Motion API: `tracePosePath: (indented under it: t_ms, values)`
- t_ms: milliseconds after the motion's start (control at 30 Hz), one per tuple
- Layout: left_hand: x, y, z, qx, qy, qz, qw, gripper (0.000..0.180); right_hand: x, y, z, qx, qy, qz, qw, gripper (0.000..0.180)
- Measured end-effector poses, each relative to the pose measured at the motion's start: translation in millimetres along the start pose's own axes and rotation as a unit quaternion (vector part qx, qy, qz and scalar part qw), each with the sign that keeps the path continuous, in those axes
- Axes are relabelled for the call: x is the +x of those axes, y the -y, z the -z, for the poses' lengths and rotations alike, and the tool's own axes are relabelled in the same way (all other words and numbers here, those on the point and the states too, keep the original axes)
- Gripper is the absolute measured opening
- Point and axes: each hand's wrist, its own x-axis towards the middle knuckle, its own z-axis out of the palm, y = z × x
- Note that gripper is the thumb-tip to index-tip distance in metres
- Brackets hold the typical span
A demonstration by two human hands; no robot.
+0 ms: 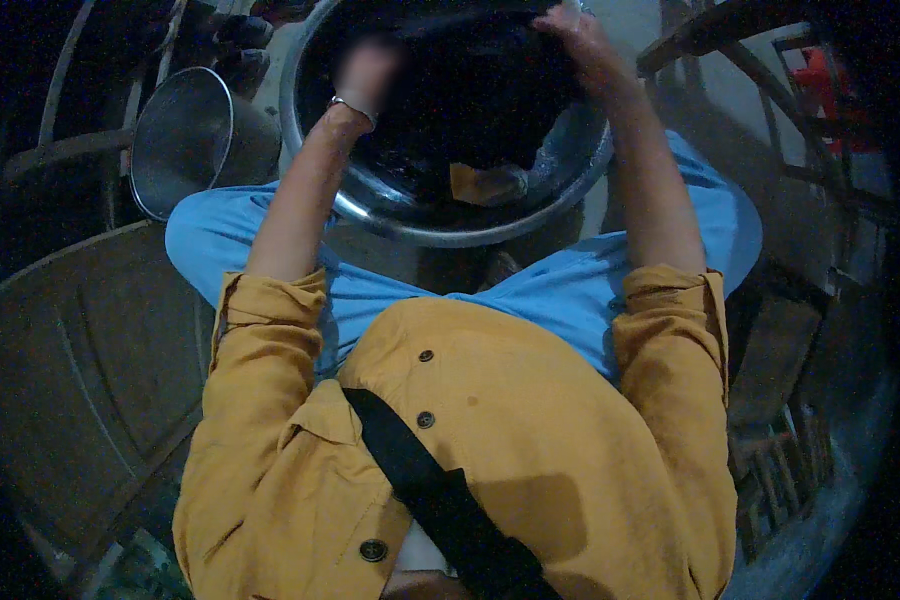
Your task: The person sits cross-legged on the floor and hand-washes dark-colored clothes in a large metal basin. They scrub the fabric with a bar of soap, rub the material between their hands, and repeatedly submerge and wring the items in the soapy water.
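Observation:
A wide metal basin [450,236] stands in front of my folded legs. Inside it lies a large dark cloth [470,100], apparently wet, spread across most of the basin. My left hand [372,72], with a bracelet at the wrist, is over the left part of the cloth; its fingers are smeared. At the far right rim my right hand [582,42] has its fingers closed at the edge of the cloth. Near the basin's front wall, a yellowish-brown piece [485,185] shows beside the cloth; its kind is unclear.
To the left of the basin a metal bucket [182,140] leans with its mouth toward me. A rounded brown wooden panel [100,370] is at my left. Wooden frames [740,45] and a red thing [822,85] are at the right. The edges are dark.

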Motion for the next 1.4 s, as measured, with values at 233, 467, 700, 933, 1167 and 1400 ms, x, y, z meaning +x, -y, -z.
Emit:
tracePosePath:
  t_ms: [233,467,700,933,1167,1400]
  values:
    - [-7.9,-8.1,10.0,-0.532,-0.017,0.346,0.773,0.036,-23.5,-22.9,-78.4,0.185,0.08,-0.281,0.938,0.022]
    - [-4.8,-90.2,61.3,-0.518,0.018,0.041,0.854,0.023,-25.9,23.1,-61.0,0.37,0.141,-0.218,0.892,0.036]
    - [-22.2,-187.5,136.4,-0.517,0.008,-0.183,0.836,0.025,13.3,50.4,-36.2,0.321,-0.104,0.002,0.941,0.016]
    - [-3.7,-91.7,132.9,-0.346,-0.076,0.067,0.933,0.03,17.9,51.8,13.5,0.374,-0.187,-0.2,0.886,0.015]
    - [-23.0,15.6,59.8,-0.016,0.123,0.213,0.969,0.026,2.3,-28.4,-46.0,0.198,0.234,-0.165,0.938,0.022]
    - [-74.6,36.3,-10.4,0.299,0.47,0.085,0.826,0.049,-43.7,-27.0,-115.9,0.2,0.459,-0.132,0.856,0.029]
